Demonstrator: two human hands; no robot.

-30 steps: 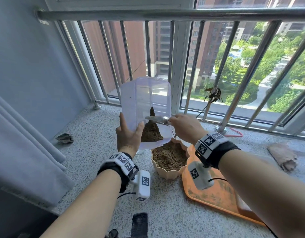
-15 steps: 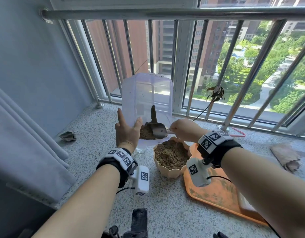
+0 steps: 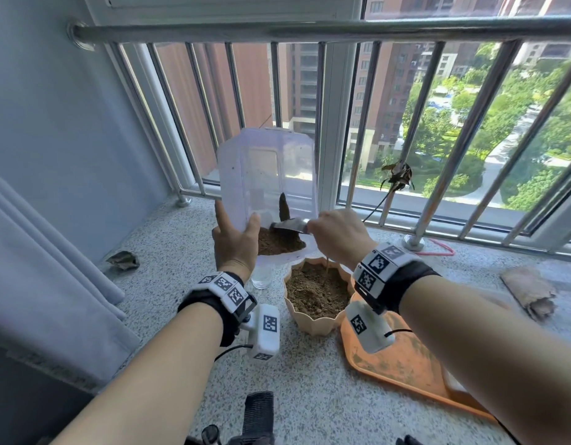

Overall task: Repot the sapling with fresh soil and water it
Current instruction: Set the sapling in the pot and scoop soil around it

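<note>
My left hand (image 3: pixel 234 242) grips a clear plastic box (image 3: pixel 266 175), tilted upright with dark soil (image 3: pixel 277 242) heaped at its lower end. My right hand (image 3: pixel 338 237) holds a small metal trowel (image 3: pixel 289 224) whose blade lies on that soil inside the box. Just below stands a beige scalloped pot (image 3: pixel 313 319) filled with brown soil, and a thin sapling stem (image 3: pixel 327 268) rises from it near my right wrist.
An orange tray (image 3: pixel 403 367) smeared with dirt lies right of the pot. A clear glass (image 3: pixel 261 277) stands behind my left wrist. Dry leaves (image 3: pixel 123 260) and a brown scrap (image 3: pixel 528 290) lie on the speckled ledge. Metal window bars (image 3: pixel 419 175) close the far side; a curtain hangs at left.
The trowel blade has moved within the box, dipping into the soil and now lying flatter on top of it. The box stays tilted in my left hand.
</note>
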